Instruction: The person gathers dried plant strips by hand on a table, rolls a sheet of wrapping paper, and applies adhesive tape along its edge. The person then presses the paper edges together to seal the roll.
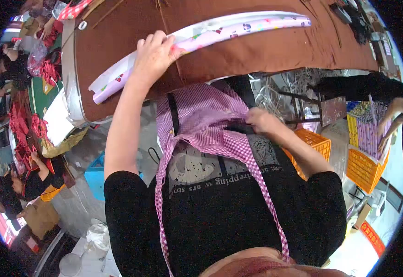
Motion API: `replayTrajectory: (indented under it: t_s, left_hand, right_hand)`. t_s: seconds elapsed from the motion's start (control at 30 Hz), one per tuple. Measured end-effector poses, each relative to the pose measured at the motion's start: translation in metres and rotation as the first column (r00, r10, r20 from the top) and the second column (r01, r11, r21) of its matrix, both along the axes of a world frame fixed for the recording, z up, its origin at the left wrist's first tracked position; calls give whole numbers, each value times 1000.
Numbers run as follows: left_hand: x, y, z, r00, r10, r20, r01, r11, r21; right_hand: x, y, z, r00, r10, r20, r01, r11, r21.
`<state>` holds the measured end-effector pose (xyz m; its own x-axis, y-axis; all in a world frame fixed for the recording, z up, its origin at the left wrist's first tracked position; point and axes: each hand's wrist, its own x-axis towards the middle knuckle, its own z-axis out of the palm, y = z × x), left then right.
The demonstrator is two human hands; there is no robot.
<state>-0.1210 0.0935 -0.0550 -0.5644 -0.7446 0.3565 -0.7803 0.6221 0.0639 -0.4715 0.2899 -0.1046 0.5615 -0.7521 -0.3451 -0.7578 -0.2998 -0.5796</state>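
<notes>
My left hand (154, 54) is closed over a long roll of lilac printed wrapping paper (238, 31), with white showing along its far side. The roll lies across the brown-covered table (220, 57). Closer to my body, my right hand (262, 122) is closed at the edge of the purple checked apron (201, 104) I wear. The apron's upper part is bunched and pulled open there, and the fingertips are partly hidden.
Orange crates (366, 170) stand at the right, one packed with patterned rolls, near another person's hand (396, 108). Shredded strips (270, 94) and a stool (333, 111) are beside the table. A blue crate (95, 173) sits left; people work beyond it among red bundles.
</notes>
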Motion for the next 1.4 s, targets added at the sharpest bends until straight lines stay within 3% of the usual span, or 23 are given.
replayTrajectory:
  t_s: [0.03, 0.1, 0.17, 0.3, 0.4, 0.43, 0.47, 0.53, 0.57, 0.6, 0.63, 0.77, 0.83, 0.9, 0.93, 0.97, 1.1, 1.17, 1.2, 1.27, 1.3, 1.33, 1.4]
  left_hand:
    - [0, 0, -1, 1000, 1, 16, -1, 1000, -14]
    - [1, -2, -3, 1000, 0, 30, -1, 1000, 6]
    - [1, -3, -3, 999, 9, 38, -10, 1000, 7]
    - [1, -1, -2, 999, -7, 45, 8, 1000, -22]
    - [2, -2, 3, 996, 17, 92, -22, 999, 50]
    - [2, -1, 4, 998, 4, 65, -5, 1000, 27]
    - [1, -1, 6, 995, 23, 101, -32, 996, 88]
    - [4, -3, 6, 994, -9, 109, -1, 996, 89]
    - [3, -1, 14, 970, 72, 231, -128, 962, 240]
    - [3, 0, 13, 978, 58, 199, -101, 972, 213]
    - [4, 0, 12, 976, 60, 210, -108, 967, 229]
    - [-1, 5, 17, 986, 68, 155, -109, 955, 276]
    - [0, 3, 11, 990, 58, 126, -87, 968, 237]
    - [3, 2, 9, 990, 76, 120, -100, 974, 205]
    - [0, 2, 11, 993, 29, 110, -47, 986, 162]
    - [1, 4, 13, 994, -6, 113, -9, 992, 128]
    - [-9, 10, 24, 999, -54, -8, 54, 997, 63]
    - [-8, 6, 21, 1000, -13, 13, 10, 987, 162]
    - [-9, 5, 15, 999, -14, -37, 14, 1000, -6]
    - [-16, 6, 23, 985, 133, 106, -153, 966, 211]
    - [-19, 5, 30, 975, 169, 144, -207, 924, 320]
    - [-8, 12, 13, 997, 72, -42, -66, 989, 134]
    - [-11, 14, 17, 994, 110, 19, -112, 981, 159]
  right_hand:
    - [5, -5, 9, 1000, -5, -1, 5, 1000, 20]
    - [20, -20, 31, 961, 75, 265, -42, 991, -130]
    - [35, -23, 49, 945, 6, 328, 19, 997, -73]
    - [29, -19, 49, 889, -334, 314, 174, 879, 444]
    - [9, -6, 18, 902, 47, 430, -26, 998, -55]
    - [4, 0, 30, 930, 19, 368, -3, 999, -46]
    - [-13, 12, -6, 926, 152, 345, -108, 984, -141]
    - [0, 20, 8, 889, -62, 453, 56, 998, 26]
    - [-7, 26, -26, 890, -29, 455, 40, 999, -14]
    - [-7, 24, -19, 928, -70, 367, 61, 997, 37]
    - [-7, 19, -5, 953, -103, 287, 78, 992, 95]
    - [-26, 8, 57, 813, -441, 380, 264, 861, 435]
    - [-43, -5, 89, 799, -507, 323, 329, 819, 470]
    - [-64, -30, 111, 861, -367, 351, 238, 902, 361]
    - [-62, -37, 135, 784, -447, 432, 269, 870, 413]
    - [-62, -58, 135, 791, -254, 556, 128, 958, 256]
    - [-1, -141, 179, 594, -136, 793, -6, 985, 173]
    - [42, -198, 194, 466, 2, 885, -136, 988, 69]
    - [68, -230, 191, 453, 57, 890, -239, 969, 59]
    - [120, -286, 184, 300, 59, 952, -205, 979, 4]
    - [143, -304, 184, 337, 41, 941, -163, 987, 15]
    - [166, -317, 180, 314, -31, 949, -119, 990, 72]
    - [205, -339, 155, 298, -60, 953, -53, 995, 79]
